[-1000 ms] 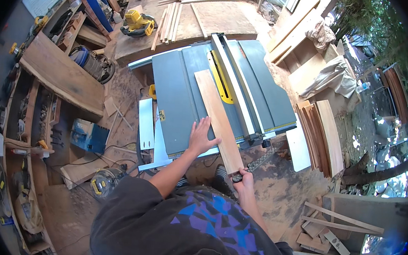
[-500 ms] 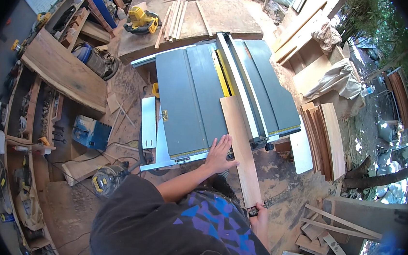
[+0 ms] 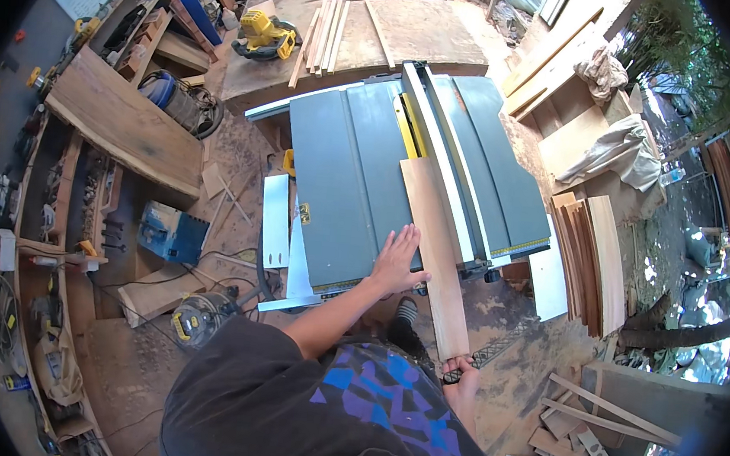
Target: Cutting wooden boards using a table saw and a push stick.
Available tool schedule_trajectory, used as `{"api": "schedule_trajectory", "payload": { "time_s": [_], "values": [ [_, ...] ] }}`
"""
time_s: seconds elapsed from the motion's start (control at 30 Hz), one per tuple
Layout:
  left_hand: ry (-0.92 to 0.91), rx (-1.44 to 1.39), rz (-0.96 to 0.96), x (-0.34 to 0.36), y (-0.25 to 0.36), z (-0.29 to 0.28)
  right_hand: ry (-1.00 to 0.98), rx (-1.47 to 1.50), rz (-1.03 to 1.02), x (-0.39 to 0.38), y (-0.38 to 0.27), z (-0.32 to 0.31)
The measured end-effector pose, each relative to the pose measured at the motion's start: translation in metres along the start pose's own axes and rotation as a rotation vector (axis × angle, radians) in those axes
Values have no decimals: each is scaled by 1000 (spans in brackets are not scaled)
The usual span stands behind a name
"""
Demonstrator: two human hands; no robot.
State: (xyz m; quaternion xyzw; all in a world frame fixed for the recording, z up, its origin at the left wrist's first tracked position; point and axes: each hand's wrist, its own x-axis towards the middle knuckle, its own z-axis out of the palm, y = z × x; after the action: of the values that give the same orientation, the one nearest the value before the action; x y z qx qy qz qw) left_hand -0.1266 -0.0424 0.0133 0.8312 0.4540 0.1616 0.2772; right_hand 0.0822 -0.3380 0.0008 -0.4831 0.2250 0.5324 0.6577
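A long, pale wooden board (image 3: 436, 260) lies on the grey top of a table saw (image 3: 326, 172), alongside the saw's long metal fence (image 3: 452, 175). The board's far end touches the near part of the yellow insert (image 3: 407, 127); the blade cannot be made out. My left hand (image 3: 398, 261) rests flat on the saw top with fingers stretched out, its fingertips and thumb against the board's left edge. At the near end, which overhangs the saw, my right hand (image 3: 462, 377) grips the board, with some fingers hidden beneath it.
Behind the saw, a workbench (image 3: 265, 80) carries a yellow power tool (image 3: 265, 35) and thin wood strips (image 3: 328, 34). Upright boards (image 3: 587, 265) stand right of the saw. A shop vacuum (image 3: 201, 318), cables and offcuts (image 3: 567, 445) lie around on the floor.
The board has slid a little forward along the fence toward the yellow insert, and both hands have moved with it. The whole view has shifted slightly.
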Motion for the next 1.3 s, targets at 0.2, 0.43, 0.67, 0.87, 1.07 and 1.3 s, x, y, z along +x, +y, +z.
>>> {"api": "schedule_trajectory", "payload": {
  "time_s": [0.2, 0.43, 0.67, 0.87, 1.07, 1.3],
  "values": [
    [-17, 17, -28, 23, -18, -16, 112, 37, 89, 1, -3, 38],
    [-7, 64, -62, 52, -35, -32, 60, 157, 128, 13, -1, 79],
    [161, -28, 23, -1, -23, 16, 79, 231, 154, 22, 2, 121],
    [93, 30, 154, -48, 38, 8, -68, 207, 196, 32, 0, 129],
    [116, 101, 129, -38, 27, 13, -99, 158, 179, 36, 8, 146],
    [148, 83, 133, -19, 8, 14, 26, 134, 121, 44, -1, 127]
  ]
}}
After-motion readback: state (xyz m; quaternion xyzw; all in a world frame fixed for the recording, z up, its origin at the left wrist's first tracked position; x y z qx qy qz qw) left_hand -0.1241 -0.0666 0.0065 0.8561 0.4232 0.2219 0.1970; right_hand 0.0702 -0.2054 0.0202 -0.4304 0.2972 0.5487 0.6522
